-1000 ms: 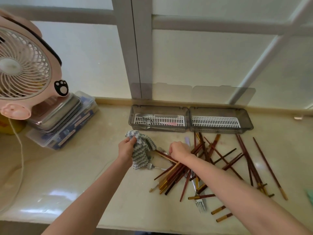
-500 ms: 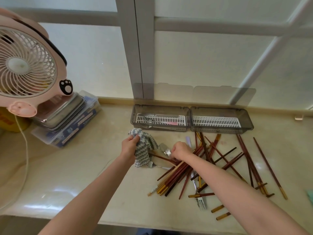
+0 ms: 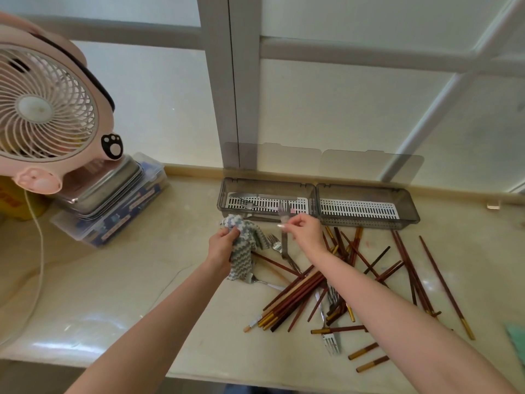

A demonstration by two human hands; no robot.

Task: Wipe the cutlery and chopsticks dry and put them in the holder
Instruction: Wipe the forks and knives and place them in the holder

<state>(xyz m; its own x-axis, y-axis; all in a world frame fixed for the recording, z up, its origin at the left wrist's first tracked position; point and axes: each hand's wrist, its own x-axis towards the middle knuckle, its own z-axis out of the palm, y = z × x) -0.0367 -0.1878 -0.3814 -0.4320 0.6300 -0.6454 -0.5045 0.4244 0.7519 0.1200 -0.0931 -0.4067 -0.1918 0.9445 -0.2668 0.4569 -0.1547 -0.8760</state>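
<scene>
My left hand (image 3: 221,246) grips a grey-and-white zigzag cloth (image 3: 245,251) that hangs down onto the counter. My right hand (image 3: 303,231) pinches a metal fork (image 3: 284,223) by its neck and holds it upright, tines up, just in front of the holder. The grey two-part holder (image 3: 409,207) lies by the window; its left compartment holds a fork and other cutlery (image 3: 250,203), its right one shows only its white grate. Dark red chopsticks (image 3: 295,297) with gold ends and more forks (image 3: 331,341) lie scattered under and right of my right arm.
A pink desk fan (image 3: 48,109) stands at the left over stacked metal trays (image 3: 105,186) and a clear plastic box (image 3: 122,214). Its white cord (image 3: 37,223) trails across the counter. A green item (image 3: 517,336) shows at the right edge. The counter's front edge runs along the bottom.
My right hand has lifted a fork out of the pile and raised it toward the holder. My left hand with the cloth has stayed about where it was.
</scene>
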